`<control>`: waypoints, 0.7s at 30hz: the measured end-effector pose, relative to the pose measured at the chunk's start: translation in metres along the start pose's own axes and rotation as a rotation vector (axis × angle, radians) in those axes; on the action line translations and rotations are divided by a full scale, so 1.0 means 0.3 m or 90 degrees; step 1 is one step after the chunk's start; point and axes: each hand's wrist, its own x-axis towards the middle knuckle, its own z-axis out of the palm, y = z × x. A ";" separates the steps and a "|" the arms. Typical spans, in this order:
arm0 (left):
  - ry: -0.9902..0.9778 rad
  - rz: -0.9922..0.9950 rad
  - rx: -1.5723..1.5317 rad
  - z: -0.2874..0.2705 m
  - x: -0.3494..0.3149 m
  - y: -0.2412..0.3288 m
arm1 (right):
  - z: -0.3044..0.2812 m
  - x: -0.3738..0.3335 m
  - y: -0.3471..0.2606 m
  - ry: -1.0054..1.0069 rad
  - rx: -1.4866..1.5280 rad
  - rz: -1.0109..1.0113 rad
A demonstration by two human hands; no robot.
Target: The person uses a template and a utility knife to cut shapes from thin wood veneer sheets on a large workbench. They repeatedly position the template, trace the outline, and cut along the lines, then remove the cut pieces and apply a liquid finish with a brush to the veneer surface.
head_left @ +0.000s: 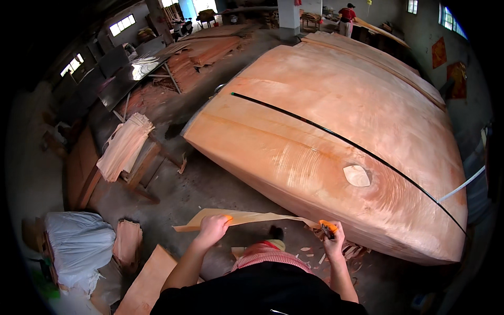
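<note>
My left hand [211, 230] pinches a long, thin strip of wood veneer [257, 216] near its left part, with something orange on a fingertip. The strip stretches in front of my body and narrows toward my right hand [335, 244]. That hand is closed around a small dark tool with orange on it [328, 229], whose exact kind I cannot make out. Whether it also grips the strip's end is unclear. Just beyond lies a large, broad stack of veneer sheets [336, 94]. A leaf-shaped paler patch [357, 176] shows on its top, and a long black strip [325, 129] lies across it.
Wood scraps [354, 254] litter the floor by the stack's near edge. To the left, a low bench carries veneer pieces [126, 144]; nearer are a grey-white covered bundle [79, 241] and a wooden sheet [149, 283]. A person in red [347, 18] stands far back.
</note>
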 end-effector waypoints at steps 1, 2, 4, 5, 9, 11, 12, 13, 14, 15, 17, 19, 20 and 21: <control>0.012 -0.011 -0.009 0.000 -0.038 -0.024 | 0.021 -0.009 -0.016 -0.008 -0.006 -0.021; 0.023 -0.022 -0.018 -0.005 -0.071 -0.049 | 0.047 -0.016 -0.036 -0.015 -0.012 -0.041; 0.036 -0.055 -0.021 -0.032 -0.134 -0.106 | 0.112 -0.017 -0.082 -0.044 -0.013 -0.069; 0.042 -0.069 -0.025 -0.041 -0.157 -0.136 | 0.143 -0.011 -0.106 -0.060 -0.012 -0.077; 0.049 -0.106 -0.035 -0.067 -0.210 -0.290 | 0.293 0.018 -0.164 -0.103 0.004 -0.101; 0.061 -0.119 -0.037 -0.088 -0.225 -0.388 | 0.394 0.039 -0.202 -0.133 0.009 -0.084; 0.059 -0.133 -0.037 -0.093 -0.234 -0.450 | 0.450 0.048 -0.224 -0.152 0.010 -0.065; 0.057 -0.148 -0.036 -0.097 -0.246 -0.517 | 0.513 0.059 -0.245 -0.172 0.012 -0.046; 0.053 -0.161 -0.038 -0.103 -0.255 -0.589 | 0.583 0.073 -0.261 -0.179 0.001 -0.075; 0.063 -0.176 -0.053 -0.110 -0.270 -0.658 | 0.657 0.089 -0.274 -0.187 -0.009 -0.104; 0.077 -0.207 -0.080 -0.140 -0.308 -0.798 | 0.817 0.127 -0.335 -0.209 -0.022 -0.140; 0.058 -0.223 -0.065 -0.191 -0.337 -0.963 | 1.000 0.167 -0.384 -0.258 -0.010 -0.130; 0.050 -0.231 -0.061 -0.219 -0.348 -1.034 | 1.078 0.190 -0.409 -0.282 -0.008 -0.127; 0.053 -0.245 -0.061 -0.249 -0.357 -1.100 | 1.158 0.212 -0.430 -0.310 -0.010 -0.133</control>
